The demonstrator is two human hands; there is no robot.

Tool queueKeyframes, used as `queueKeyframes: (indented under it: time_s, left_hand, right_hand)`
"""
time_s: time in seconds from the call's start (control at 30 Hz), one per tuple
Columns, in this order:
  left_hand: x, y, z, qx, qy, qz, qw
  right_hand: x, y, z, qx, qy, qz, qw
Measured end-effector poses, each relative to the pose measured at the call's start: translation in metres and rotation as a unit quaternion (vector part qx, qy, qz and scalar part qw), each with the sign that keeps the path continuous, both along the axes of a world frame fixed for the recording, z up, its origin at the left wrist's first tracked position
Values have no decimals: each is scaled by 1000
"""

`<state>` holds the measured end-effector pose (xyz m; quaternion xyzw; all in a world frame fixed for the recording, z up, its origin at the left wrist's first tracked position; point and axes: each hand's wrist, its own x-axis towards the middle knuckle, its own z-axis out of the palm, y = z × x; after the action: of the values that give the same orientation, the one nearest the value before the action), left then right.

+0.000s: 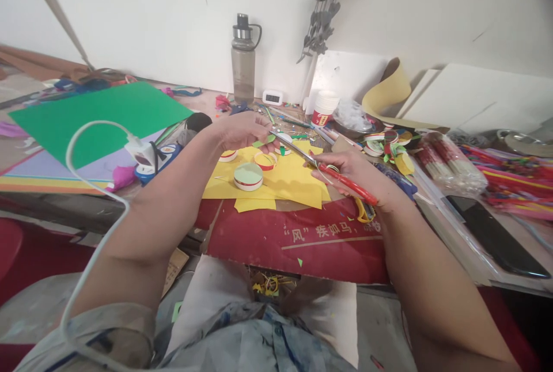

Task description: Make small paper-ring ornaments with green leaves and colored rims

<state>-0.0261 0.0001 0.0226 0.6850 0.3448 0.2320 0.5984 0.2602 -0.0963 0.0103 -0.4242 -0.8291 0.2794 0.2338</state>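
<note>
My left hand (248, 130) is above the yellow paper, its fingers pinched on a small light-green paper piece (263, 141). My right hand (345, 171) is closed around a long, narrow metal tool with a red handle (356, 185); its exact kind is unclear. The metal tip reaches up to my left fingertips. Below on the yellow sheets (298, 179) stands a round white box with a green top and a red stripe (248, 177). Behind it lies a red-and-yellow ring (265, 160). A white round piece (284, 144) is partly hidden behind the tool.
A red board (259, 239) lies along the front edge. At left are a green sheet (99, 118) and a power strip with a white cable (158, 159). Behind stand a bottle (243, 67), a small clock (272, 97) and paper cups (325, 108). A phone (496, 236) lies right.
</note>
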Motion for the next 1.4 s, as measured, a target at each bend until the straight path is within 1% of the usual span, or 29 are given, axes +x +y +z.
queueKeyframes:
  time_s: [0.17,0.3,0.47,0.77,1.1,1.2,1.4]
  left_hand:
    - [-1,0,0,-2,-6,-9,1000]
    - [-2,1,-1,-1,-21,-2,1000]
    - [-2,1,-2,-1,-12,-4,1000]
    - [-5,3,-2,-6,-6,-6,1000]
    - [-4,2,-2,4,8,-18,1000]
    - [-4,2,-2,5,8,-22,1000]
    - [-4,2,-1,4,12,-22,1000]
  right_hand:
    - [1,0,0,4,4,7,1000]
    - [4,3,-1,7,-10,16,1000]
    - [4,3,0,-26,-10,11,1000]
    - [10,8,-10,-38,-12,-7,999]
    - [12,10,-12,-8,-21,-11,1000]
    - [11,8,-11,7,-26,-19,999]
    - [4,1,-1,15,-32,-5,999]
